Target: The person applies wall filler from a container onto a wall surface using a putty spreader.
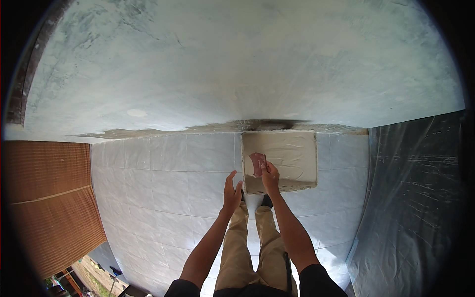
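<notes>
My right hand [270, 178] is closed round a small reddish-brown putty scraper [257, 164], held above the left part of a rectangular tub. The tub [244, 157] stands on the tiles against the foot of the wall. Smeared, pale beige putty [294, 156] fills much of it. My left hand [232, 192] is open, fingers apart and holding nothing, just outside the tub's near left corner. Whether it touches the rim, I cannot tell.
Ahead rises a wall [247, 64] with patchy whitish-green filler and a bare, darker strip along its foot. Grey tiles [168, 183] cover the floor. A brown slatted blind [54, 198] hangs at the left, and dark plastic sheeting [410, 198] at the right.
</notes>
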A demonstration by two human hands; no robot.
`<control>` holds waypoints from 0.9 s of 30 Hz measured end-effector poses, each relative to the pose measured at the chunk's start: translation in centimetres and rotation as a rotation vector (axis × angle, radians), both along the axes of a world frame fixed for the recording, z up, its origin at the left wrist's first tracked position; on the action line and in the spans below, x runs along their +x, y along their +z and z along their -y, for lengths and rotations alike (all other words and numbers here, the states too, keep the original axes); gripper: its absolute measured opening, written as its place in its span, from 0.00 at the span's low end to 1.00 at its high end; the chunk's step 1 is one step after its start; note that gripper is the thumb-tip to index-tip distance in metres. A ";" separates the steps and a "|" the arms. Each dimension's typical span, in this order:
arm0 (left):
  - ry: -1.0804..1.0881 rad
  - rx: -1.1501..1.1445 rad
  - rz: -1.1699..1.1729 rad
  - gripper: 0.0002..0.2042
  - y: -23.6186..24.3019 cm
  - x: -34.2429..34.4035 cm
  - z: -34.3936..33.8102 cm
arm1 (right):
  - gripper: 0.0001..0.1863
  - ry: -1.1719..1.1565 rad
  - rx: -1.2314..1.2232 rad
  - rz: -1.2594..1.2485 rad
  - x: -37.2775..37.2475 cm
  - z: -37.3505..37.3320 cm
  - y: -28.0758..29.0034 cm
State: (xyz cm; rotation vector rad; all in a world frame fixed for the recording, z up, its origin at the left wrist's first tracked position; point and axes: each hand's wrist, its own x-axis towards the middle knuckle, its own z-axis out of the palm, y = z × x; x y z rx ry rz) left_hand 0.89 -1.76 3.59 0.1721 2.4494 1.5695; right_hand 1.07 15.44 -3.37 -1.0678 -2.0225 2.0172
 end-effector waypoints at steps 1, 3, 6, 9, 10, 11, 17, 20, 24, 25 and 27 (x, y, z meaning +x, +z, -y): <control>0.004 0.006 -0.002 0.22 0.3 0.0 0.1 | 0.13 -0.005 -0.079 0.028 0.2 -0.3 0.0; 0.007 0.017 -0.017 0.22 1.1 -0.2 0.2 | 0.13 -0.010 -0.153 0.044 0.9 -0.8 0.5; 0.008 0.022 -0.049 0.21 3.2 -0.9 0.5 | 0.12 -0.068 -0.344 0.031 1.5 -0.8 3.2; -0.002 0.028 -0.107 0.21 6.0 -2.4 0.7 | 0.12 -0.086 -0.459 0.080 2.1 -1.3 7.8; -0.017 0.029 -0.123 0.21 7.2 -3.1 0.4 | 0.12 -0.061 -0.468 0.060 2.5 -2.0 9.0; -0.031 0.029 -0.141 0.21 8.4 -3.8 0.0 | 0.12 -0.035 -0.476 0.040 2.7 -2.6 10.1; -0.039 0.129 -0.277 0.21 17.3 -9.3 -1.9 | 0.13 -0.034 -0.509 -0.151 2.0 -4.6 20.3; -0.068 0.197 -0.356 0.22 22.5 -12.1 -2.9 | 0.13 -0.009 -0.543 -0.270 1.3 -5.8 25.8; -0.100 0.292 -0.476 0.22 30.5 -15.3 -4.7 | 0.12 -0.047 -0.524 -0.436 -0.2 -7.4 33.4; -0.108 0.306 -0.500 0.22 32.6 -16.0 -4.9 | 0.13 -0.045 -0.517 -0.479 -0.6 -7.6 35.5; -0.143 0.329 -0.607 0.22 36.8 -17.2 -5.5 | 0.15 -0.046 -0.494 -0.546 -1.4 -8.0 39.9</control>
